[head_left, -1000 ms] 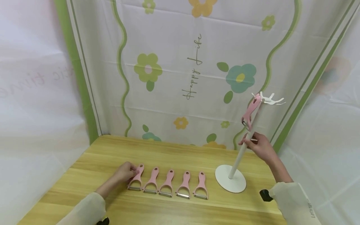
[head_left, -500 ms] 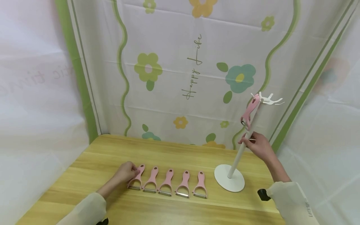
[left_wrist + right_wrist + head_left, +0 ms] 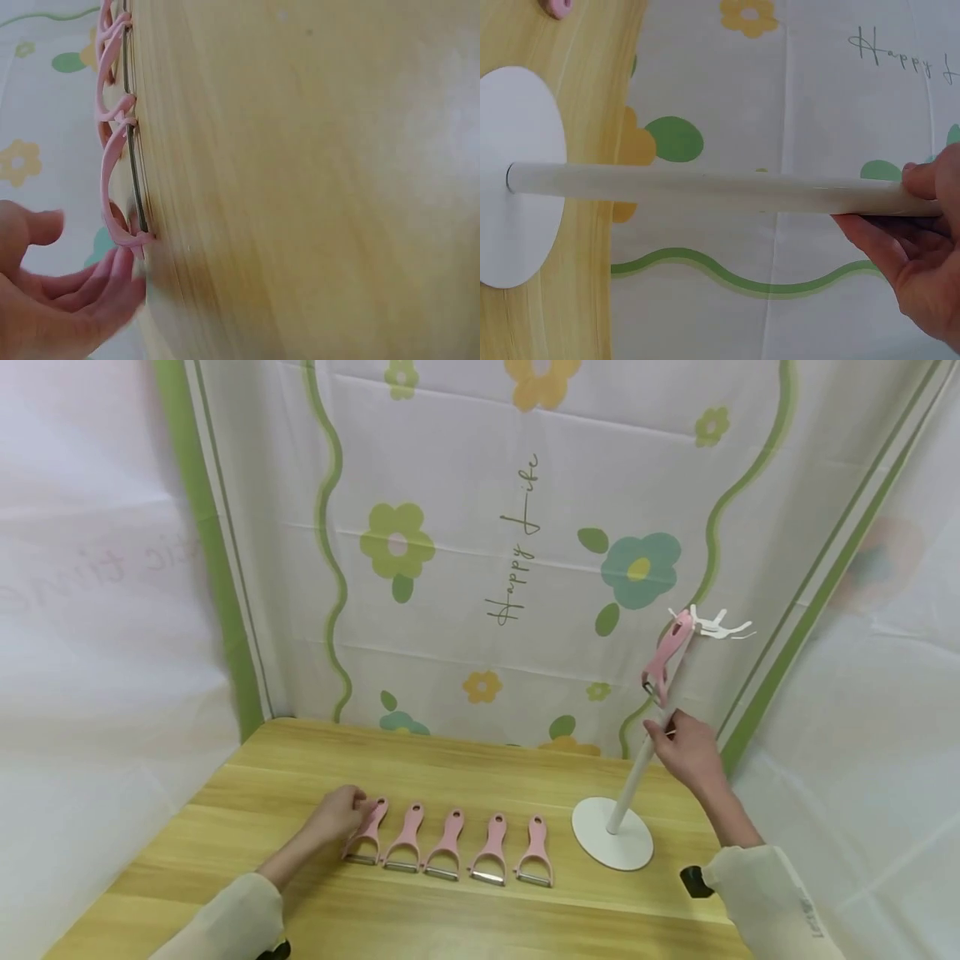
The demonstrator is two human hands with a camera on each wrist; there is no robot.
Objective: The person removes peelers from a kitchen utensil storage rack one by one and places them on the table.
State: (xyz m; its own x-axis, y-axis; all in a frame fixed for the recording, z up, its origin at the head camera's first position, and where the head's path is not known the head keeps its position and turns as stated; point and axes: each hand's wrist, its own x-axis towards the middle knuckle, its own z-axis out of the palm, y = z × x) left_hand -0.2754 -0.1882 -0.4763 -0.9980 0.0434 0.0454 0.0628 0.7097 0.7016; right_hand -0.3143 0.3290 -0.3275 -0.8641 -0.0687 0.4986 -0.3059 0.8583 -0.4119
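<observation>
Pink Y-shaped peelers lie in a row on the wooden table in the head view. My left hand (image 3: 337, 814) is at the leftmost peeler (image 3: 378, 818), beside its handle. In the left wrist view, the fingertips reach the near end of that peeler's frame (image 3: 107, 180), while the thumb stands well apart from them. My right hand (image 3: 690, 752) grips the white pole (image 3: 628, 797) of a round-based stand, thumb on one side and fingers on the other. From the stand's white hooks (image 3: 716, 627) hangs another pink peeler (image 3: 666, 653), blade end down, just above that hand.
The other peelers, such as the rightmost one (image 3: 537, 839), lie side by side with handles pointing to the back. The stand's base (image 3: 600, 839) rests right of the row. A flower-printed curtain (image 3: 450, 568) rises behind the table (image 3: 300, 760), with white fabric at both sides.
My left hand has shifted slightly along the leftmost peeler, its fingers loosening from the handle. The right-hand fingers have drawn in around the pole. The peelers and stand have stayed nearly in place.
</observation>
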